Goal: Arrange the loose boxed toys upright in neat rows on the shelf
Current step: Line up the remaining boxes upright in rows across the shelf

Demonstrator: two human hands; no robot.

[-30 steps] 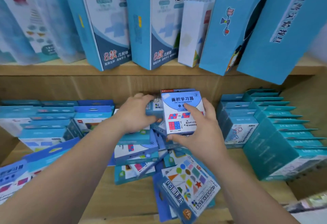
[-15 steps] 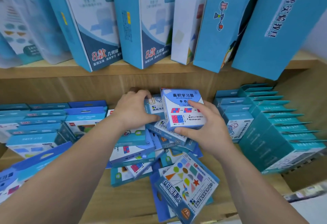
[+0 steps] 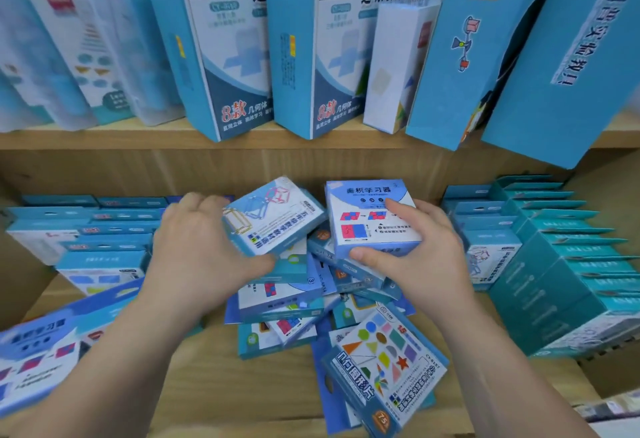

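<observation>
Boxed toys (image 3: 287, 302) lie heaped on the shelf (image 3: 194, 385). Left hand (image 3: 204, 254) grips the cube-print box (image 3: 273, 219) at 11 o'clock of the heap, right hand (image 3: 419, 257) grips the squares box (image 3: 372, 219) at 1 o'clock. Pick-up seems underway; next, each needs standing upright in a row.

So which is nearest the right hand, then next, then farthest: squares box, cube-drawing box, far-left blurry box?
1. Squares box: gripped by the right hand.
2. Cube-drawing box: just left, in the left hand.
3. Blurry box: far left, front.
</observation>
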